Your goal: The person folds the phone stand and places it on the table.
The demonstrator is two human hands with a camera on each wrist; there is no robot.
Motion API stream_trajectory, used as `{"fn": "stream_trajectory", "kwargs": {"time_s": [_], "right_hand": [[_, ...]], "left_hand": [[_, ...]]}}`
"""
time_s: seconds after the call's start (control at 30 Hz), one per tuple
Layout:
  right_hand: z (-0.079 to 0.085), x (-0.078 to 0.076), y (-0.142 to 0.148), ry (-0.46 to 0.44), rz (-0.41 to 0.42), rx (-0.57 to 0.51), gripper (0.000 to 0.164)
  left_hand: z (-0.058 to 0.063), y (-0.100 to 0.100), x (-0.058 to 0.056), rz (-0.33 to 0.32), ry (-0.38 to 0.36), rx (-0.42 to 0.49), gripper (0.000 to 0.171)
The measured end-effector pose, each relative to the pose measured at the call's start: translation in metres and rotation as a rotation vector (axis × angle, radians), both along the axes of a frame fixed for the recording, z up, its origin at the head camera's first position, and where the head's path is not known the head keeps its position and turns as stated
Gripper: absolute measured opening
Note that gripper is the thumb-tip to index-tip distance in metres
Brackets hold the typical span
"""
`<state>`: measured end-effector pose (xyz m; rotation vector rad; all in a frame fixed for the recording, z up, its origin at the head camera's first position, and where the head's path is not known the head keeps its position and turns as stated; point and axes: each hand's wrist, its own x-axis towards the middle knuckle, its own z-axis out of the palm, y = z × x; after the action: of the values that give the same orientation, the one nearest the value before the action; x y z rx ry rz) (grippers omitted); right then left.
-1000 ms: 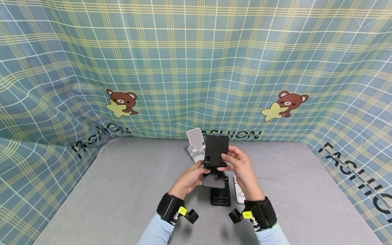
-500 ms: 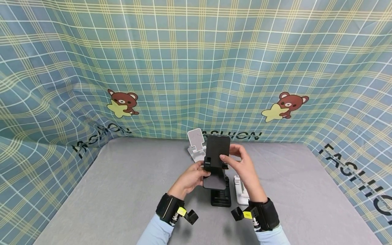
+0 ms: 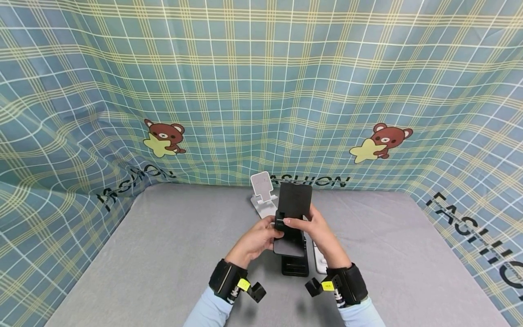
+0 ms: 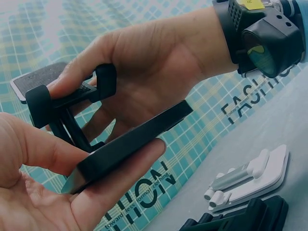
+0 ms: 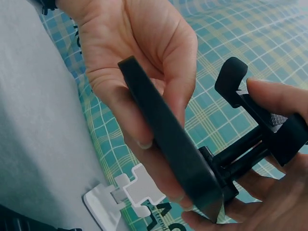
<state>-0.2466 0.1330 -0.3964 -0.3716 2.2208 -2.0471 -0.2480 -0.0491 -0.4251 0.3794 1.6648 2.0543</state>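
A black folding phone stand (image 3: 295, 200) is held up above the table between both hands. My left hand (image 3: 255, 238) grips its flat base (image 4: 125, 149), thumb on one face and fingers on the other. My right hand (image 3: 320, 231) holds the cradle end, its thumb at the hooked bracket (image 5: 231, 79). Two black rods (image 5: 240, 156) join base and cradle. Below it lies another black phone stand (image 3: 295, 266), folded, with a folded white phone stand (image 4: 250, 178) beside it, partly hidden by the right hand in the head view.
An unfolded white phone stand (image 3: 262, 187) stands at the back of the grey table (image 3: 184, 254). Checked cloth (image 3: 261, 91) with bear prints hangs behind and along both sides.
My right thumb has slid down from the upper plate to the bracket near the hinge. The held stand has shifted slightly right and its upper plate looks more foreshortened.
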Motion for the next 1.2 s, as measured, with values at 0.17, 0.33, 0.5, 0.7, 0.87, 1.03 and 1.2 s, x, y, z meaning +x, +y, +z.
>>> {"fn": "stream_trajectory", "kwargs": {"time_s": [0.17,0.33,0.5,0.7,0.87,1.03,1.2], "right_hand": [[-0.001,-0.001,0.001,0.007,-0.037,-0.018,0.053],[-0.002,-0.003,-0.001,0.012,-0.056,-0.020,0.053],[-0.005,-0.005,-0.005,0.021,-0.142,0.007,0.051],[-0.012,-0.010,-0.009,0.049,-0.294,0.012,0.038],[-0.015,-0.012,-0.013,0.089,-0.357,0.004,0.034],[-0.014,-0.011,-0.013,0.095,-0.350,0.009,0.034],[-0.011,-0.008,-0.010,0.078,-0.286,0.062,0.036]], "left_hand": [[0.000,0.000,0.001,-0.007,0.004,-0.008,0.049],[0.001,0.000,0.001,-0.005,-0.004,-0.010,0.049],[0.003,0.001,0.003,-0.020,-0.010,0.009,0.052],[0.004,0.004,0.005,-0.066,0.001,0.049,0.055],[0.003,0.005,0.006,-0.074,0.010,0.049,0.055],[0.004,0.004,0.007,-0.072,0.011,0.045,0.054],[0.005,0.003,0.007,-0.056,-0.003,0.041,0.055]]}}
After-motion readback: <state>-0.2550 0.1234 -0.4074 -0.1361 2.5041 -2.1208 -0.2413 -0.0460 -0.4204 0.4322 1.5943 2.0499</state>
